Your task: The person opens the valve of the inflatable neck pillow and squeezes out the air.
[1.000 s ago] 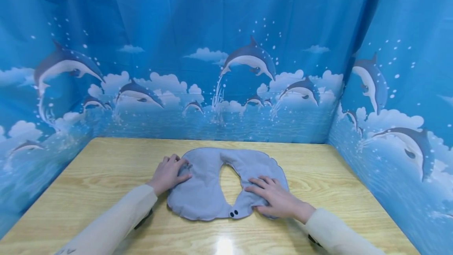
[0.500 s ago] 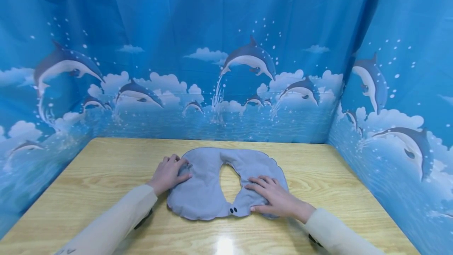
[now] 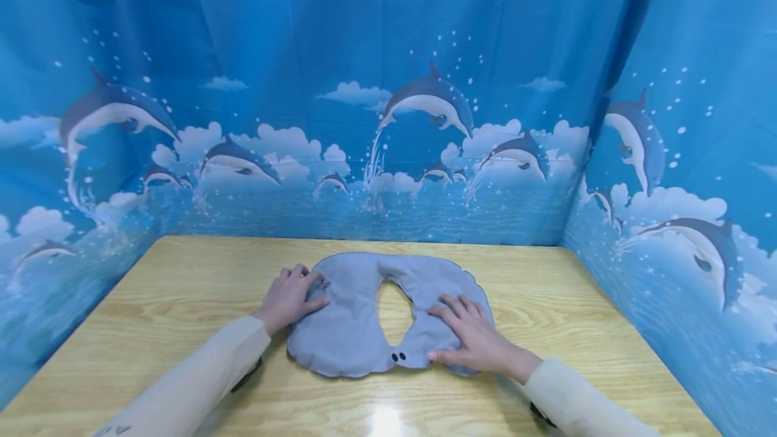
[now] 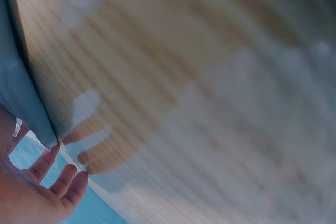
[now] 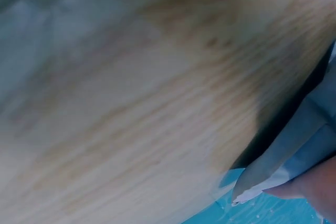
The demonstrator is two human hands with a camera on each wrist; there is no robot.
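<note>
A grey U-shaped neck pillow point(image 3: 340, 336) lies flat on the wooden table, with an oval opening in its middle. Its two ends meet at the near side, where two black round snaps point(image 3: 398, 357) show. My left hand point(image 3: 288, 297) rests on the pillow's upper left edge, thumb on top, close to a small valve point(image 3: 326, 284). In the left wrist view, several fingertips point(image 4: 79, 182) touch the table beside the pillow's edge. My right hand point(image 3: 476, 337) lies on the right half with fingers spread, its thumb by the near edge. Little of it shows in the right wrist view.
The wooden table point(image 3: 200, 275) surrounds the pillow. Behind it and along both sides hangs a blue curtain point(image 3: 340, 39) printed with dolphins. A bright reflection lies on the table's near part.
My right fingers have lifted and spread a little, shifting slightly right and up. The near end with the black snaps has slid slightly left and away. My left hand has stayed in place.
</note>
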